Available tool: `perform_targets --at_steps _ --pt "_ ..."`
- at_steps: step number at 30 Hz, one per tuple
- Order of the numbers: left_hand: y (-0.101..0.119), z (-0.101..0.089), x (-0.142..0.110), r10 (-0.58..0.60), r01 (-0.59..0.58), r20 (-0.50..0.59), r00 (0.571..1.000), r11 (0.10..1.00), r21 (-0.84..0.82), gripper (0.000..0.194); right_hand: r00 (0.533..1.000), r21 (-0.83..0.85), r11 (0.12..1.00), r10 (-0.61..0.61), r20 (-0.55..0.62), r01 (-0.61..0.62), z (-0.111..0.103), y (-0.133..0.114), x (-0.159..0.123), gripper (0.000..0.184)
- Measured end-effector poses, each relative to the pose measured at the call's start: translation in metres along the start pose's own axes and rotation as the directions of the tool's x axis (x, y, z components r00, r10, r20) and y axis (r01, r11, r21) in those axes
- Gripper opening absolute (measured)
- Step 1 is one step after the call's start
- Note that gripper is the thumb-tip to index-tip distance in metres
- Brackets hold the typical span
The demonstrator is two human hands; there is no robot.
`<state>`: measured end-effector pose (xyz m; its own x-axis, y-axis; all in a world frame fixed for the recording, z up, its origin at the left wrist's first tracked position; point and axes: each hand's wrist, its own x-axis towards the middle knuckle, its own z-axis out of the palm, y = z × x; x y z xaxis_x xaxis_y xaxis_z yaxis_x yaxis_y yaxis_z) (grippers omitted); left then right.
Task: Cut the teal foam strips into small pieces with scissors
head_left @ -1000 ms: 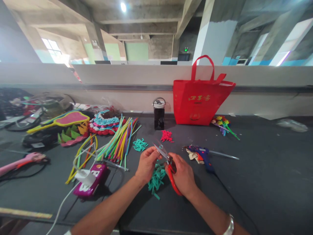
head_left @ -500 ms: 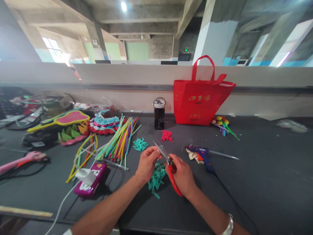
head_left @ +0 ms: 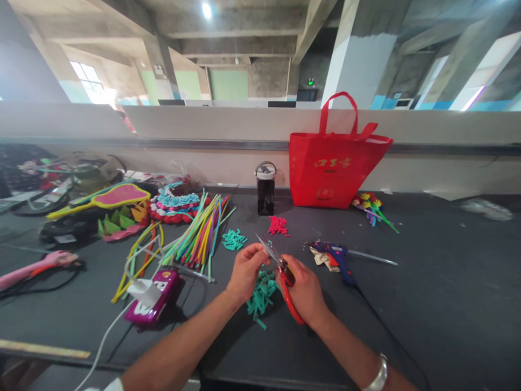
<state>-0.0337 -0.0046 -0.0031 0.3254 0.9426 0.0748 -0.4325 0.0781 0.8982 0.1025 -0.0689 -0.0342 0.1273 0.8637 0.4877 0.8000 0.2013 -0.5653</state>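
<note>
My right hand (head_left: pixel 302 289) is closed around the red handles of a pair of scissors (head_left: pixel 289 298), whose blades point up and to the left. Close by the blades, my left hand (head_left: pixel 247 271) pinches with thumb and fingers; a tiny teal bit shows near the fingertips, too small to make out clearly. Below and between both hands lies a heap of teal-green cut strips (head_left: pixel 262 296). A smaller pile of teal pieces (head_left: pixel 234 239) rests beyond my left hand, and a pile of red pieces (head_left: pixel 278 225) lies past the scissor tips.
Right of my hands lies a blue glue gun (head_left: pixel 340 258) with its cord trailing forward. Left are colourful pipe cleaners (head_left: pixel 199 239) and a purple power strip (head_left: pixel 154 298). At the back stand a dark bottle (head_left: pixel 266 193) and a red bag (head_left: pixel 334 174); a flower bunch (head_left: pixel 374 209) lies beside it.
Hardly anything differs. Both hands and the scissors stay almost in place, and the whole view has shifted very slightly.
</note>
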Motion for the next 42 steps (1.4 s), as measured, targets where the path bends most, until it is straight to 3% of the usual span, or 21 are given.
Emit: perform_targets --at_steps 10,23,29,36,42 --pt "-0.001 -0.001 0.0 0.016 -0.017 0.019 1.0 0.999 0.048 0.016 0.999 -0.044 0.998 0.038 0.036 -0.036 -0.009 -0.008 0.002 0.03" --pt "-0.007 -0.004 0.001 0.015 -0.014 -0.003 1.0 0.996 0.091 0.016 0.999 0.118 0.992 0.04 0.001 -0.04 -0.005 -0.01 -0.002 0.022" --pt "-0.004 -0.007 0.006 0.047 -0.044 -0.046 0.998 0.996 0.073 0.014 0.989 0.084 0.989 0.126 -0.073 -0.12 -0.01 -0.004 0.003 0.035" --pt "0.002 -0.016 0.015 0.093 -0.083 -0.101 0.991 0.992 0.098 0.014 0.974 0.138 0.967 0.222 -0.039 -0.215 -0.014 0.008 0.01 0.036" --pt "0.002 -0.026 0.024 0.18 -0.133 -0.187 0.966 0.961 0.241 0.012 0.971 0.219 0.948 0.237 -0.01 -0.229 -0.014 0.014 0.015 0.034"
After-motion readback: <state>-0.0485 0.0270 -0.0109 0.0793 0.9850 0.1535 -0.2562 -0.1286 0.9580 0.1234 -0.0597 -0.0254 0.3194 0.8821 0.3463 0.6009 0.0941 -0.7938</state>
